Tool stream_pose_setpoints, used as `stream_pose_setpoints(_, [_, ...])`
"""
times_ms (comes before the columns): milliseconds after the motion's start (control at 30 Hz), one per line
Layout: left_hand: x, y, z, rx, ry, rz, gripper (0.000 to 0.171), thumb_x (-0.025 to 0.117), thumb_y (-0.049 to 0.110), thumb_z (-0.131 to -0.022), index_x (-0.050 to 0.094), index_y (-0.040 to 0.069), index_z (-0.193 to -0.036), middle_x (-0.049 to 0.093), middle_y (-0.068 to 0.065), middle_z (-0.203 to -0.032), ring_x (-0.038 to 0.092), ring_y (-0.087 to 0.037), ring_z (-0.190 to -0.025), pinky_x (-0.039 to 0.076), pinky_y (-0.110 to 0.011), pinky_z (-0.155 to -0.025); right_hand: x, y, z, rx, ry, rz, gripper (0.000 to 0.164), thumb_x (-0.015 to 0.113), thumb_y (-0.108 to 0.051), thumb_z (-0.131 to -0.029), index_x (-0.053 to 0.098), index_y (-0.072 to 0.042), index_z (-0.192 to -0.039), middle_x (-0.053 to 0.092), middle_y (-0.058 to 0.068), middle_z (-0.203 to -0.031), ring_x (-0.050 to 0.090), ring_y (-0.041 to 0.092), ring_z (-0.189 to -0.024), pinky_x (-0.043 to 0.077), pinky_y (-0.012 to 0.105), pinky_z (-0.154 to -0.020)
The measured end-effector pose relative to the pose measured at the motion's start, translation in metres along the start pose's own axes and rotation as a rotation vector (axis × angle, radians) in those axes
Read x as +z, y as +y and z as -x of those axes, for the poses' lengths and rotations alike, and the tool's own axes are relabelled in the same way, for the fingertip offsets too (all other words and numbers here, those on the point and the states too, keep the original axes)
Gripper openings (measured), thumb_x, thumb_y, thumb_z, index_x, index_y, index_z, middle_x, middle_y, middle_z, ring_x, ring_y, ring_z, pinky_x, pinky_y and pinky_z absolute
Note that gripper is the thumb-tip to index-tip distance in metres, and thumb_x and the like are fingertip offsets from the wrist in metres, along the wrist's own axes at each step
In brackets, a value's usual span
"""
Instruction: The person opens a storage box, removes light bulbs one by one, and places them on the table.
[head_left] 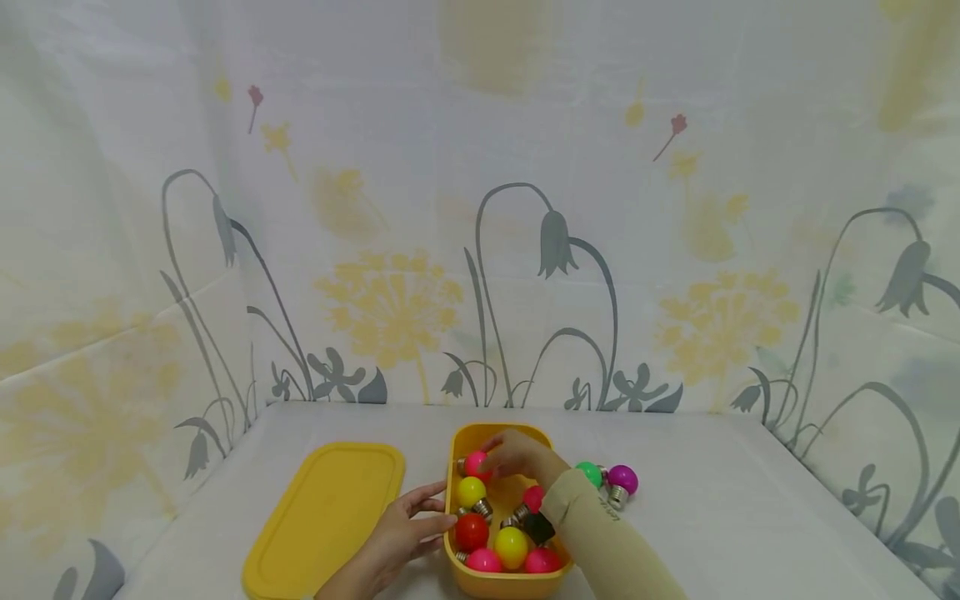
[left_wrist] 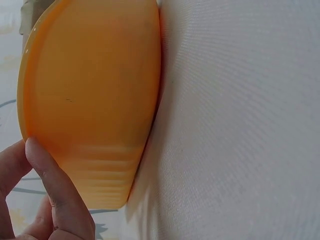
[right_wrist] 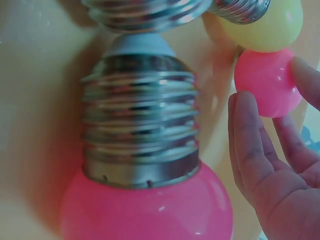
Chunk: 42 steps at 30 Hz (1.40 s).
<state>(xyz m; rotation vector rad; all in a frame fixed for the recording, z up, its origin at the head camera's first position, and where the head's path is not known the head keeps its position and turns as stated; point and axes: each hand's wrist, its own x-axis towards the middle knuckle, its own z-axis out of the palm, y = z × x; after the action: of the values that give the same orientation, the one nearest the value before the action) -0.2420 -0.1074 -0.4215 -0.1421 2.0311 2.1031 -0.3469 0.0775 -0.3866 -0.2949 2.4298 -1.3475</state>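
Observation:
A yellow-orange plastic container [head_left: 506, 585] stands on the table with several coloured light bulbs lying inside. At its left side my left hand [head_left: 405, 529] holds the rim, thumb and a finger pinching the edge in the left wrist view. My right hand [head_left: 517, 454] reaches into the far end and pinches a pink light bulb [right_wrist: 267, 82] between thumb and fingers. Touching that one is a yellow bulb [head_left: 472, 492]. Nearer lie a red bulb [head_left: 472, 532], another yellow bulb [head_left: 512, 547] and more pink ones. Large in the right wrist view is a pink bulb [right_wrist: 145, 210] with a metal screw base.
A flat yellow lid [head_left: 330, 512] lies on the white tabletop left of the container. To the right, a green bulb [head_left: 589, 474] and a purple bulb [head_left: 622, 480] lie on the cloth, partly behind the right sleeve [head_left: 600, 533]. A flower-patterned curtain [head_left: 420, 208] hangs behind.

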Motion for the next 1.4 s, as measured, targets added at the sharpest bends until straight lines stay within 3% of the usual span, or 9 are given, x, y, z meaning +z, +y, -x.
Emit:
stream_pose_setpoints(300, [0.001, 0.0, 0.001, 0.01, 0.003, 0.003, 0.06, 0.074, 0.008, -0.08, 0.047, 0.0, -0.133, 0.052, -0.011, -0.099, 0.056, -0.015, -0.074, 0.054, -0.028, -0.07, -0.005, -0.006, 0.005, -0.027, 0.001, 0.002, 0.029, 0.07, -0.003, -0.08, 0.06, 0.004, -0.106, 0.057, 0.006, -0.074, 0.052, 0.018, -0.059, 0.053, 0.035, -0.076])
stream_pose_setpoints(467, [0.001, 0.0, 0.001, 0.018, 0.002, 0.001, 0.061, 0.074, 0.009, -0.079, 0.048, 0.0, -0.133, 0.052, -0.01, -0.099, 0.057, -0.015, -0.075, 0.054, -0.029, -0.071, -0.009, -0.011, 0.009, -0.049, -0.013, -0.004, 0.031, 0.072, -0.004, -0.079, 0.06, 0.004, -0.106, 0.059, 0.008, -0.083, 0.056, 0.023, -0.067, 0.053, 0.034, -0.076])
stream_pose_setpoints(767, [0.002, 0.001, 0.001, 0.01, 0.001, -0.024, 0.062, 0.074, 0.011, -0.08, 0.046, 0.0, -0.134, 0.052, -0.011, -0.101, 0.056, -0.016, -0.078, 0.054, -0.03, -0.072, -0.016, -0.016, 0.015, -0.104, -0.027, -0.065, 0.034, 0.071, -0.003, -0.08, 0.058, 0.005, -0.109, 0.058, 0.011, -0.095, 0.06, 0.017, -0.075, 0.054, 0.031, -0.075])
stream_pose_setpoints(1133, [0.001, 0.002, 0.0, 0.004, 0.003, -0.037, 0.064, 0.075, 0.013, -0.079, 0.045, 0.0, -0.135, 0.052, -0.012, -0.102, 0.056, -0.017, -0.078, 0.054, -0.031, -0.073, -0.022, -0.023, 0.038, -0.136, -0.017, -0.084, 0.039, 0.075, -0.01, -0.078, 0.056, 0.0, -0.111, 0.058, 0.011, -0.102, 0.062, 0.026, -0.087, 0.049, 0.043, -0.086])
stream_pose_setpoints(1400, [0.001, 0.001, -0.001, -0.007, -0.006, -0.03, 0.066, 0.075, 0.014, -0.078, 0.045, 0.0, -0.135, 0.052, -0.011, -0.102, 0.056, -0.016, -0.077, 0.054, -0.031, -0.073, -0.024, -0.019, 0.054, -0.187, -0.016, -0.07, 0.043, 0.075, -0.014, -0.077, 0.057, -0.004, -0.114, 0.058, 0.01, -0.104, 0.061, 0.022, -0.088, 0.048, 0.045, -0.087])
